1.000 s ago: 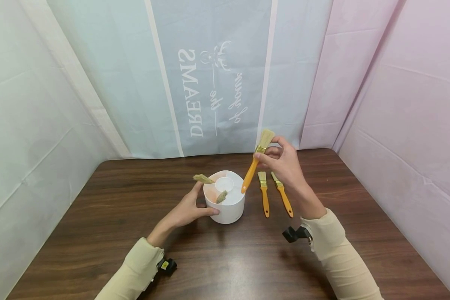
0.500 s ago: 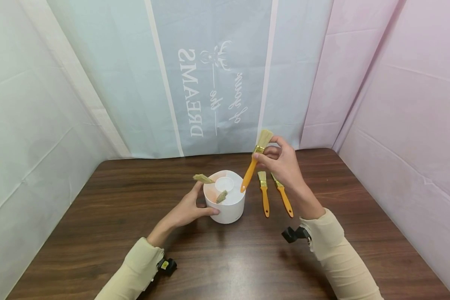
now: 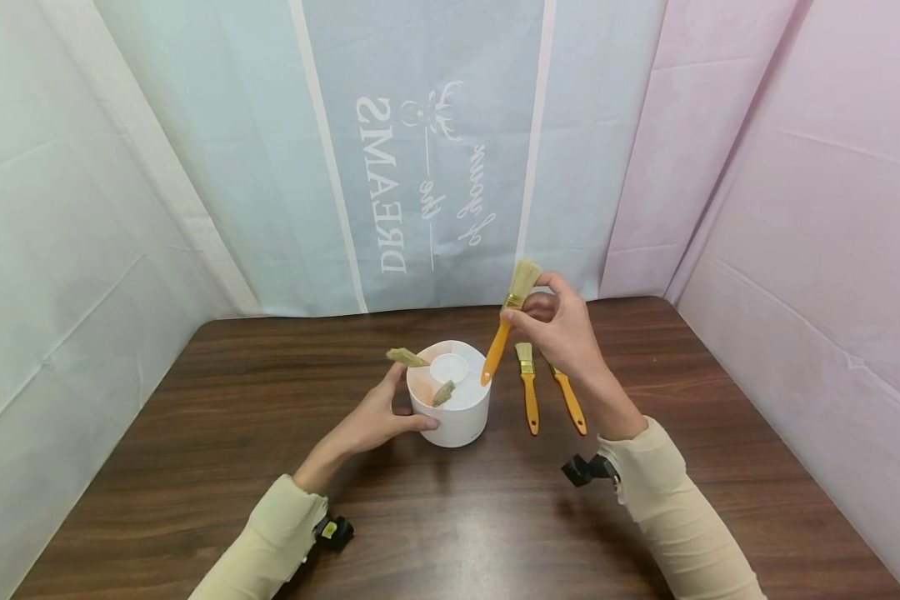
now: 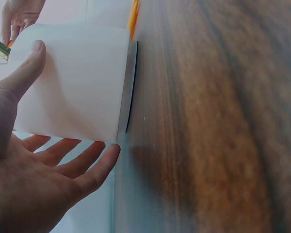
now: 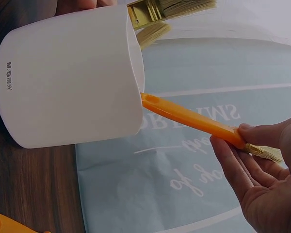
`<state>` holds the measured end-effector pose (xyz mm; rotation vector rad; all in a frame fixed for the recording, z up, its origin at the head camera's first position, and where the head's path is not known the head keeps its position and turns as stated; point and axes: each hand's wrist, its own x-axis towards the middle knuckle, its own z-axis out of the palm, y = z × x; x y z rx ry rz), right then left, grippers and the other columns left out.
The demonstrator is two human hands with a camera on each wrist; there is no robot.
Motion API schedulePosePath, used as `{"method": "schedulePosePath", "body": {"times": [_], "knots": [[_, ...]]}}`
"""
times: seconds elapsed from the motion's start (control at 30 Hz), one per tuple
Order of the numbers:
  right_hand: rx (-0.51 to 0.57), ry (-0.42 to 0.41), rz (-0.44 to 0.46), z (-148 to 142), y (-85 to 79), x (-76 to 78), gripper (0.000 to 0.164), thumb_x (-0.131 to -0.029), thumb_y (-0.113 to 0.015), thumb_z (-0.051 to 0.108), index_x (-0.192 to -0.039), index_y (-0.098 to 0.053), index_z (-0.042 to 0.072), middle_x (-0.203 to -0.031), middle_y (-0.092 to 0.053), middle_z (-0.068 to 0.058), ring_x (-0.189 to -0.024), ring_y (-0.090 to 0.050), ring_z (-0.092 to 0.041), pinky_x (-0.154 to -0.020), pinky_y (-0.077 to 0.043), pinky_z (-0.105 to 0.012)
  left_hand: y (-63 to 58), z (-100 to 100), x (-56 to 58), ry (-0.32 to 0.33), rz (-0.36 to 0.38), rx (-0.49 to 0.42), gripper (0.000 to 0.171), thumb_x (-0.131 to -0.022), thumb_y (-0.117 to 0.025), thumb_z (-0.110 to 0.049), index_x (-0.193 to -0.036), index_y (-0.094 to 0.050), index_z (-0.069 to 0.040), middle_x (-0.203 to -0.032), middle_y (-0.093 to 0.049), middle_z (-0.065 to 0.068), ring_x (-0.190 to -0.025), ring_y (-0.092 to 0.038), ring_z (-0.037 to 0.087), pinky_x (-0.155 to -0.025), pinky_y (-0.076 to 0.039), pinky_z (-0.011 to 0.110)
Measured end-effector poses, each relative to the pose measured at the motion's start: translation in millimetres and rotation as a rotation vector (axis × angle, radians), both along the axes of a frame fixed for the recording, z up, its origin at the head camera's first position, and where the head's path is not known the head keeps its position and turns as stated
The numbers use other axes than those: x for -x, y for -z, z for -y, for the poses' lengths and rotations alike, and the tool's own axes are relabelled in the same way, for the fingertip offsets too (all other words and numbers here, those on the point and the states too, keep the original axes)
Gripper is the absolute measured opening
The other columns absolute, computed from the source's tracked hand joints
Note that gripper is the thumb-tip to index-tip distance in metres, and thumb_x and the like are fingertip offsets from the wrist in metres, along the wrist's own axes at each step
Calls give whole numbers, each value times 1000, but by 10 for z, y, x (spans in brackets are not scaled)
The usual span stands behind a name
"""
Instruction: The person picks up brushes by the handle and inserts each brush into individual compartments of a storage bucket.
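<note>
A white round desk organizer point(image 3: 461, 427) with several compartments stands on the table; two brushes poke out of it, bristles point(image 3: 443, 393) up. My left hand point(image 3: 375, 419) holds its left side, thumb on the near wall and fingers round the far side, as the left wrist view point(image 4: 43, 179) confirms. My right hand point(image 3: 562, 325) pinches a paintbrush point(image 3: 499, 346) near its metal band. That brush tilts, bristles up, its yellow handle end at the organizer's right rim. In the right wrist view, the handle point(image 5: 189, 116) end meets the rim, partly hidden by the wall.
Two yellow-handled paintbrushes lie on the brown table point(image 3: 270, 400) right of the organizer: one brush point(image 3: 529, 392) in full view, the other brush point(image 3: 570, 404) partly under my right hand. A printed blue cloth point(image 3: 450, 167) hangs behind the table, with pale cloth walls on both sides.
My right hand has shifted slightly left with the paintbrush, which stands a little steeper over the organizer's rim. The left hand and the organizer look unmoved.
</note>
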<state>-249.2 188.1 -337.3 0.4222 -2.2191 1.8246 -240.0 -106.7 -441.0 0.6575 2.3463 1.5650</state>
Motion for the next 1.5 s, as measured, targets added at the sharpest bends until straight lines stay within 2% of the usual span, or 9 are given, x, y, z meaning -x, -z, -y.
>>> {"method": "schedulePosePath", "body": {"times": [0.53, 0.9, 1.27, 1.5], "knots": [[-49, -5, -77, 7, 13, -22, 43, -91, -78, 2, -126, -54, 3, -93, -74, -18, -77, -75, -12, -70, -65, -34, -1, 8, -10, 22, -11, -26, 97, -86, -87, -25, -159, -24, -12, -159, -41, 18, -144, -48, 37, -103, -58, 42], [-65, -28, -106, 13, 15, -36, 42, -92, -77, 2, -127, -54, 2, -97, -73, -27, -75, -75, -13, -67, -65, -35, 3, 6, -6, 21, -8, -17, 98, -86, -86, -26, -160, -23, -13, -160, -41, 17, -145, -47, 36, -104, -57, 43], [-46, -42, -80, 26, -1, -64, 35, -95, -72, 4, -125, -54, 3, -99, -72, -28, -77, -76, -18, -69, -66, -36, 0, 7, -8, 18, -8, -8, 102, -87, -86, -27, -162, -19, -12, -161, -39, 17, -145, -47, 36, -105, -57, 43], [-19, -52, -66, 34, 6, -49, 33, -96, -70, 4, -125, -54, 3, -97, -73, -23, -76, -75, -18, -69, -66, -37, -9, 10, -16, 19, -13, -14, 101, -87, -86, -26, -162, -20, -14, -161, -39, 17, -145, -47, 36, -105, -57, 43]]}}
